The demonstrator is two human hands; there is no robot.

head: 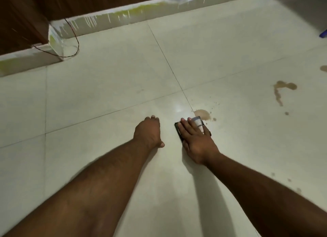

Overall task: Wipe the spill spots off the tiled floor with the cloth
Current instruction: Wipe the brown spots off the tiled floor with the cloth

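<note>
Right hand (197, 139), fingers spread flat, presses the folded cloth (198, 124) onto the tiled floor (106, 88) at centre frame, touching the nearest brown spill spot (203, 114). Left hand (148, 131) braces loosely curled, empty. Next likely calls for pushing forward through that puddle; a larger streak (283, 88) waits at the right edge.

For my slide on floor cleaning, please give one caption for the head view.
Right hand presses a cloth beside a brown spill; left hand braces on tile.

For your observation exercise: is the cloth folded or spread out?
Folded into a compact pad. The cloth shows only as a small block under the flat right hand, dark edges peeking out.
</note>
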